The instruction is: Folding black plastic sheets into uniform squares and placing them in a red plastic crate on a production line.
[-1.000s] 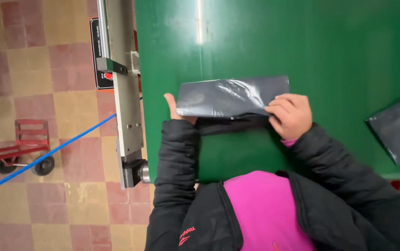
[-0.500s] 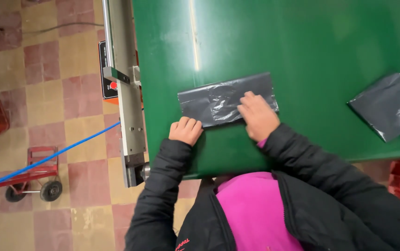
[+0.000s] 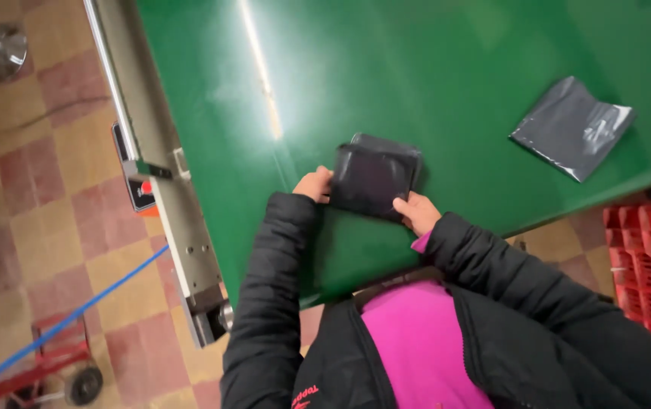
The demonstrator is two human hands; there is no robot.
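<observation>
A dark grey plastic mailer bag point(image 3: 374, 178), folded into a small square packet, rests on the green belt point(image 3: 431, 76). My left hand point(image 3: 314, 184) grips the packet's left edge. My right hand point(image 3: 416, 212) holds its lower right corner. Both arms wear black padded sleeves. A second grey plastic bag point(image 3: 571, 127) lies flat on the belt to the right, out of reach of both hands.
A metal side rail point(image 3: 155, 174) with a red-and-black control box point(image 3: 137, 193) runs along the belt's left edge. Red plastic crates point(image 3: 647, 257) stand at the right. A red trolley point(image 3: 45, 371) and a blue hose point(image 3: 75, 310) are on the chequered floor at lower left.
The long flat grey bag has been folded into a small square packet. Both hands have closed in on it. The view has shifted, so the belt now sits tilted.
</observation>
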